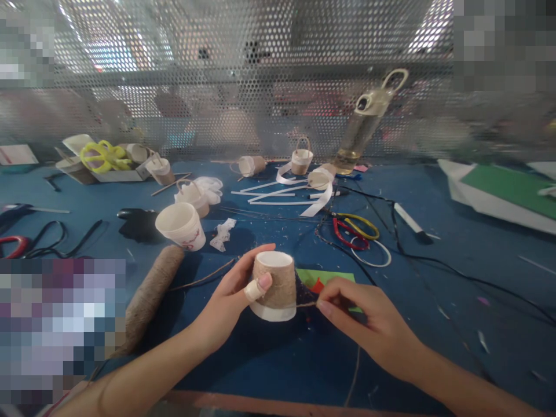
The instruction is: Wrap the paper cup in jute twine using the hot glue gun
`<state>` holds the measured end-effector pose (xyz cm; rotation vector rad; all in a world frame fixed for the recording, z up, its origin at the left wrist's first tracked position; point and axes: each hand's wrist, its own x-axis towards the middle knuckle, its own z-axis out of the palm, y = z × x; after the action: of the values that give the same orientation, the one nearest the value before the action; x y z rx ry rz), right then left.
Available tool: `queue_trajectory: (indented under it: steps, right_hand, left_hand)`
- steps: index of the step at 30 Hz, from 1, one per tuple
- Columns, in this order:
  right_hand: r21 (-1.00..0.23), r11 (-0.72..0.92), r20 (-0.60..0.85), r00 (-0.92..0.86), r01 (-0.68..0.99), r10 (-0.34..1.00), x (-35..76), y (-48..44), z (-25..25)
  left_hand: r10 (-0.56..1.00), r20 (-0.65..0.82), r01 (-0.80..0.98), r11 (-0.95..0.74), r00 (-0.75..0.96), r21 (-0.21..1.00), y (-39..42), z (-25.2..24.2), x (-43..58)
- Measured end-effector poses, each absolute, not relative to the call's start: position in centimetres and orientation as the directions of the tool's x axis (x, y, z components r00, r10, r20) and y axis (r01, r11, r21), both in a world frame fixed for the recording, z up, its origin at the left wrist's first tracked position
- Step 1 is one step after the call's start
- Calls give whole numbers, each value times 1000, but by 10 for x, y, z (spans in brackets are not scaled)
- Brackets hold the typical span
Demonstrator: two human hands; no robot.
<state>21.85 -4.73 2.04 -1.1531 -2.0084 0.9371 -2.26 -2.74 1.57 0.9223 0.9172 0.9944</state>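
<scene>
My left hand [237, 295] is wrapped round a small paper cup [278, 286], its thumb, with a bandage on it, pressed to the side. Brown twine covers most of the cup's wall, and a white band shows at its lower end. Between the thumb and fingers of my right hand [356, 310] is pinched a strand of twine [306, 304] that runs to the cup's lower right side. A large spool of twine [152, 295] lies left of my hands, with a strand leading from it toward my left hand.
Behind stand a white paper cup [180, 226], several twine-wrapped little baskets [302, 161], white strips [278, 194] and a tilted water bottle [362, 124]. Coloured wire loops [356, 231] and black cables [434, 263] lie to the right. A perforated metal screen [260, 81] closes the table's far side.
</scene>
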Motion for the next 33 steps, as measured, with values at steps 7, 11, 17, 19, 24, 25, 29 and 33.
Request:
queue_trajectory:
  steps: [7, 11, 17, 19, 24, 25, 29, 33]
  right_hand:
    - [-827, 338, 142, -414, 449, 899, 218, -48, 20]
    - [-832, 326, 129, -415, 449, 900, 218, -47, 19]
    - [-842, 327, 130, -427, 429, 895, 216, -47, 18]
    - [-842, 332, 135, -430, 426, 893, 216, -48, 18]
    - [-840, 344, 150, -430, 419, 890, 215, -48, 15]
    - [-839, 345, 151, -430, 420, 890, 215, -48, 15]
    - [-823, 368, 170, -430, 433, 886, 214, -47, 17]
    - [-810, 387, 181, -441, 440, 879, 213, -46, 18]
  left_hand:
    - [930, -206, -286, 296, 304, 912, -29, 15, -23]
    - [925, -215, -287, 307, 312, 907, -30, 16, -23]
    - [918, -178, -293, 290, 354, 911, -29, 14, -24]
    - [916, -171, -297, 287, 362, 911, -29, 13, -24]
    - [910, -145, -309, 277, 388, 910, -29, 9, -25]
    - [908, -140, -310, 275, 394, 910, -29, 8, -25]
    - [902, -128, -309, 271, 413, 911, -30, 6, -26]
    - [897, -96, -305, 245, 431, 920, -29, 4, -26]
